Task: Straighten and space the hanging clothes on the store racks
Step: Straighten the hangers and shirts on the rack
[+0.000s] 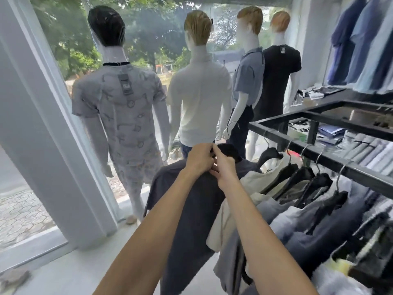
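Dark shirt: draped below both hands, touching a cream garment on its right.
Left hand: fingers curled, pinching the shirt's collar.
Right hand: touches the left, pinching the same collar.
Black rack: hung clothes, right of the hands.
Mannequins: four, at the window.

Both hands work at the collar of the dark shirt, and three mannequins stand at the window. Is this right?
Not quite. The head view shows four mannequins at the window, not three. The rest stands: the left hand and the right hand both work at the collar of the dark shirt.
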